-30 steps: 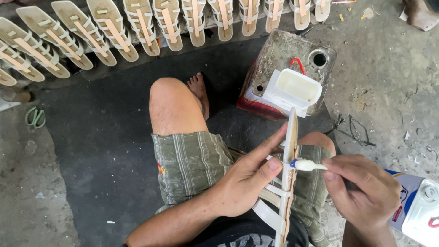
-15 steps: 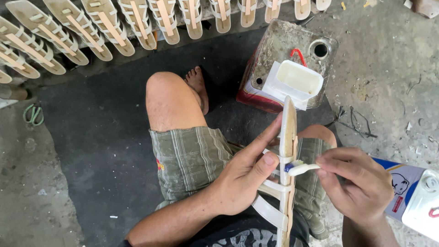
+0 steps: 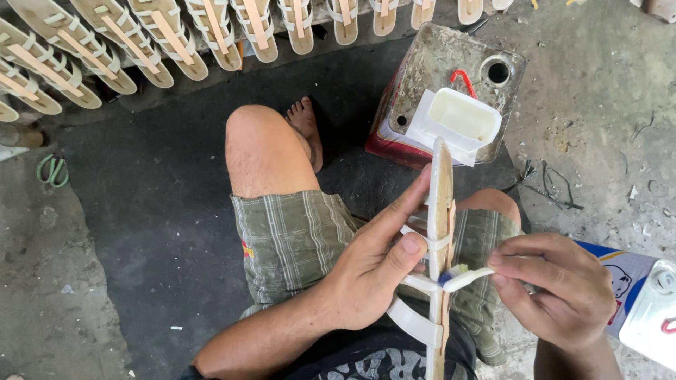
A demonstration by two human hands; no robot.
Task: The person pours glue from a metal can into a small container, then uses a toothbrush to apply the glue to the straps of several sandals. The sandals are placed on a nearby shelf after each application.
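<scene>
Cream-coloured and strapped, a sandal sole (image 3: pixel 439 232) stands on edge over the person's lap, clasped by the left hand (image 3: pixel 370 271), thumb on a strap and forefinger stretched up its side. Just right of those fingers, the right hand (image 3: pixel 556 288) pinches a small white brush (image 3: pixel 466 276), its bristles touching the sole's edge. Beyond the fingertips, a white tub (image 3: pixel 461 118) sits on a grimy can (image 3: pixel 447 70).
</scene>
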